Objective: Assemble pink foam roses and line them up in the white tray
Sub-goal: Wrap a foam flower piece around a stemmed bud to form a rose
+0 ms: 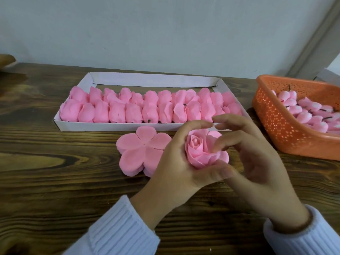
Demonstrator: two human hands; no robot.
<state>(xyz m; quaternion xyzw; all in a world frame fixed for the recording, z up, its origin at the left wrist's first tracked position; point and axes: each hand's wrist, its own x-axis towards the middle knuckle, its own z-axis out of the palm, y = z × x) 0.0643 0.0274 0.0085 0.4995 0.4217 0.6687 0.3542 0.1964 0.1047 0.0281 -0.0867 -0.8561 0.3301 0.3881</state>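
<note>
Head view: left hand [176, 162] wraps fingers and thumb round pink rose [200, 151], just in front of white tray [114, 126]. Right hand [257, 162] is curled at its petals, grip unclear. Flat petal stack [141, 150] is also in front of tray.

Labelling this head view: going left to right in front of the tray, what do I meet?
Stack of flat pink petal cutouts, left hand, pink rose, right hand, orange basket.

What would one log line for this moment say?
step: shaping rose | left hand: holds rose | right hand: touches petals | tray: two rows laid
</note>
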